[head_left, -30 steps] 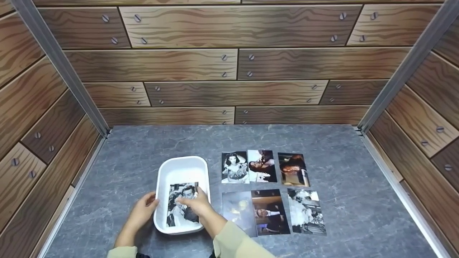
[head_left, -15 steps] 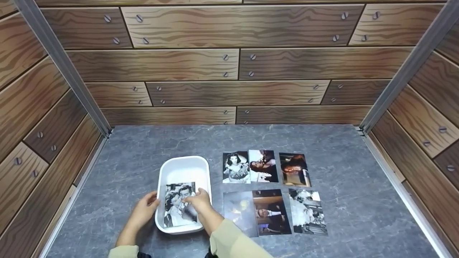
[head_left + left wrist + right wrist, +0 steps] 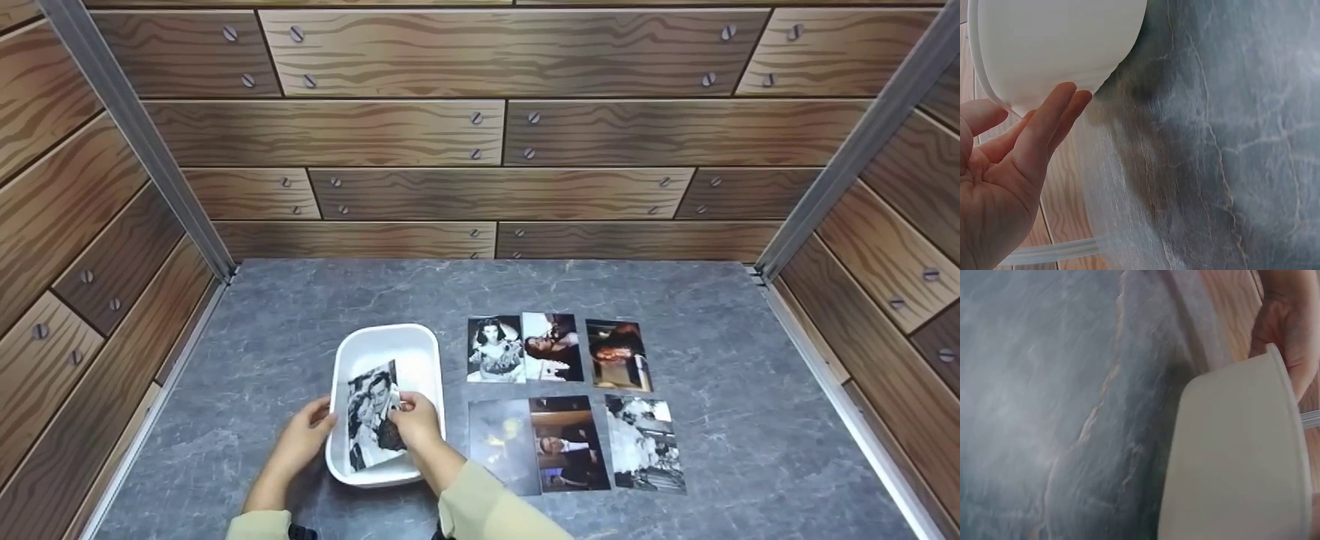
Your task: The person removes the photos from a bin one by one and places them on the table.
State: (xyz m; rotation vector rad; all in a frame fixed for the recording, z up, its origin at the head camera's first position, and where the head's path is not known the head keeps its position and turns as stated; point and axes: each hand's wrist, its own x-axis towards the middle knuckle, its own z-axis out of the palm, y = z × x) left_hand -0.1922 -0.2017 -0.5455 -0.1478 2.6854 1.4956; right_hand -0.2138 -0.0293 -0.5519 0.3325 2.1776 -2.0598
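Note:
A white plastic tub (image 3: 424,352) stands on the grey marbled tabletop, left of centre. My left hand (image 3: 304,439) grips its left side, and the left wrist view shows the thumb at the rim with fingers against the outer wall. Inside the tub is a black-and-white photo (image 3: 367,420) of a couple, its right side tilted up. My right hand (image 3: 416,427) reaches over the tub's right rim and pinches that photo by its right edge. The tub's outer wall (image 3: 1230,450) fills much of the right wrist view.
Right of the tub lie two rows of photos, among them a black-and-white portrait (image 3: 495,351), a pale hazy print (image 3: 502,442) and a dark colour print (image 3: 570,446). Wood-print walls (image 3: 495,135) with metal corner posts (image 3: 142,142) enclose the tabletop.
The photo in the tub lay nearly flat and straight; now its right side is raised and it slants. My right fingers shifted from its face to its right edge. The left hand stays put.

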